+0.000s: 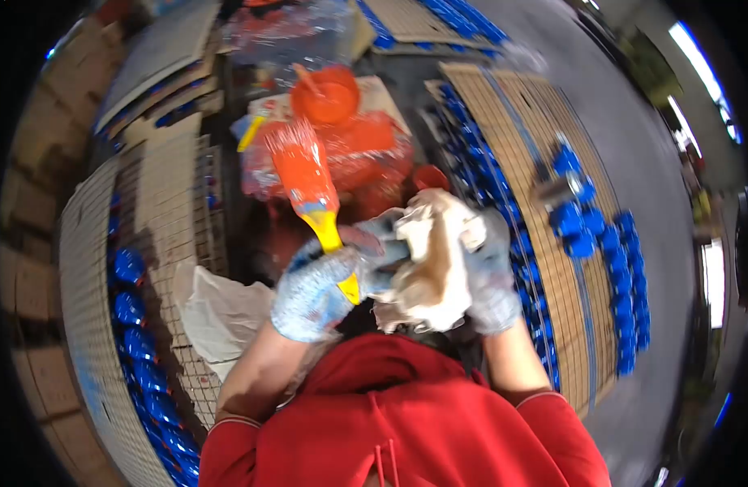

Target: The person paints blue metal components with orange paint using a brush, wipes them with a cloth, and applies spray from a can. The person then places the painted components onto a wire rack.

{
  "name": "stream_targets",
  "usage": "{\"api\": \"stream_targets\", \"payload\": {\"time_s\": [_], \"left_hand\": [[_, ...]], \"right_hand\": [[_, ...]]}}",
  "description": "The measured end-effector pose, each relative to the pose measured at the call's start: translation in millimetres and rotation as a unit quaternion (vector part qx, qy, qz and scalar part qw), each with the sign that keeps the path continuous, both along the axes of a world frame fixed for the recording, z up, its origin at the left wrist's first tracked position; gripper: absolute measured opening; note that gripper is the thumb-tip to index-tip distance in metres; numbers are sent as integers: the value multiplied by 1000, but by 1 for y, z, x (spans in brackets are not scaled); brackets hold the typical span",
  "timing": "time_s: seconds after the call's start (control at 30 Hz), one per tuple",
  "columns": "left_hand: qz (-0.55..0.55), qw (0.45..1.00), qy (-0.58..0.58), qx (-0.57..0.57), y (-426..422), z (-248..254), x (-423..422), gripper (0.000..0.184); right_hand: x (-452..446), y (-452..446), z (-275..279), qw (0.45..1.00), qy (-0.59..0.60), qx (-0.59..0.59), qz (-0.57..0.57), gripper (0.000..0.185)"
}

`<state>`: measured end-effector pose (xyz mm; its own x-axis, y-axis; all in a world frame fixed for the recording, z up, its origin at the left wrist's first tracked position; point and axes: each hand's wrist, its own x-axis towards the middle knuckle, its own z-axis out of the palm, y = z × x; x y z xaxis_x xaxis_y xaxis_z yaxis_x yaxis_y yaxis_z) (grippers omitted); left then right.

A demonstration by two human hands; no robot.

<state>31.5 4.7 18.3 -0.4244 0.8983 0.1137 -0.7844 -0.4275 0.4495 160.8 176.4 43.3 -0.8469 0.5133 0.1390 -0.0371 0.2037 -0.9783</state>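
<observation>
My left hand (315,294), in a paint-stained whitish-blue glove, is closed around the yellow handle of a paintbrush (309,174). The brush tilts up and away from me, its wide head coated in orange-red paint. A crumpled cream rag (431,264) with a brown patch sits in my right hand (493,284), which wears a similar glove; its fingers are partly hidden by the cloth. Fingers of my left hand reach toward the rag's near side. Beyond the brush, a red paint bowl (337,101) with a stick in it stands on paint-smeared plastic sheeting (370,154).
Right of me, blue metal parts (581,219) stand on a brown board (524,162). More blue parts (139,345) line wire-mesh racking (86,268) at left. White sheeting (216,312) lies by my left forearm. A yellow-handled tool (251,134) and small red pot (429,177) are near the bowl.
</observation>
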Motion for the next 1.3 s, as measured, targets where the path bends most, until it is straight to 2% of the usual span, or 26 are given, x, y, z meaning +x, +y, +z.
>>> {"api": "stream_targets", "payload": {"time_s": [0.03, 0.07, 0.1, 0.17, 0.2, 0.23, 0.3, 0.33, 0.37, 0.4, 0.43, 0.47, 0.6, 0.63, 0.67, 0.7, 0.73, 0.83, 0.9, 0.97, 1.03, 1.1, 1.17, 1.2, 1.27, 1.3], "left_hand": [[-3, 1000, 24, -13, 12, 14, -1, 35], [-26, 998, 53, -28, 15, 10, -12, 35], [-47, 995, 82, -43, 14, 5, -27, 34], [-19, 970, 181, -161, 12, -1, -48, 32], [-10, 966, 188, -177, 11, -11, -57, 32], [0, 961, 195, -194, 11, -22, -64, 31], [29, 962, 176, -208, 13, -38, -67, 29], [28, 963, 184, -196, 13, -43, -68, 29], [19, 963, 184, -196, 13, -44, -68, 29], [16, 962, 176, -210, 13, -46, -68, 29], [14, 960, 167, -224, 13, -48, -67, 29], [-5, 949, 184, -257, 12, -48, -69, 30], [23, 957, 190, -217, 12, -47, -56, 37], [32, 956, 171, -238, 12, -44, -52, 37], [45, 954, 152, -255, 13, -40, -48, 38], [56, 954, 156, -249, 12, -37, -45, 38], [53, 948, 187, -252, 11, -34, -43, 37], [41, 929, 223, -292, 14, -25, -31, 32], [-15, 919, 245, -309, 23, -11, -18, 31], [-45, 897, 294, -326, 40, 12, 8, 35], [-116, 872, 346, -325, 53, 23, 26, 33], [-127, 874, 353, -309, 62, 32, 50, 27], [-164, 852, 371, -333, 63, 43, 62, 18], [-170, 834, 404, -337, 62, 40, 62, 17], [-178, 818, 441, -322, 62, 33, 65, 17], [-169, 853, 420, -262, 65, 29, 73, 18]], "right_hand": [[18, 13, 4, 991, -45, 104, -73, 48], [36, 30, 9, 990, 34, -103, -89, 52], [56, 48, 16, 940, 120, -303, -102, 57], [105, 72, 34, 965, 36, -28, -257, 60], [137, 87, 41, 952, -66, 141, -262, 60], [171, 96, 47, 904, -168, 301, -252, 61], [233, 89, 52, 801, -363, 358, -313, 55], [262, 83, 42, 892, -199, 88, -395, 50], [288, 75, 26, 879, -7, -190, -436, 46], [307, 64, 8, 868, -24, -184, -461, 34], [311, 43, 4, 865, -175, -43, -468, 27], [310, 35, -6, 865, -153, -140, -456, 18], [356, 21, -120, 824, -367, -94, -421, 19], [376, 12, -165, 856, -324, -113, -387, 23], [440, 23, -250, 874, -325, -170, -318, 40], [410, 9, -236, 881, -432, 67, -180, 63], [366, 4, -188, 717, -682, 122, -79, 74], [264, 22, -97, 707, -667, 93, -215, 65], [217, 32, -59, 853, -365, 216, -304, 51], [157, 26, -17, 923, -153, 221, -274, 41], [125, 20, -7, 917, -78, 361, -150, 47], [90, 10, 18, 909, -99, 406, -13, 55], [79, 6, 32, 910, -192, 357, 90, 56], [76, 5, 26, 959, -82, 261, 69, 54], [79, 11, 18, 944, -80, 315, 51, 53], [82, 16, 14, 927, -86, 364, 26, 52]]}}
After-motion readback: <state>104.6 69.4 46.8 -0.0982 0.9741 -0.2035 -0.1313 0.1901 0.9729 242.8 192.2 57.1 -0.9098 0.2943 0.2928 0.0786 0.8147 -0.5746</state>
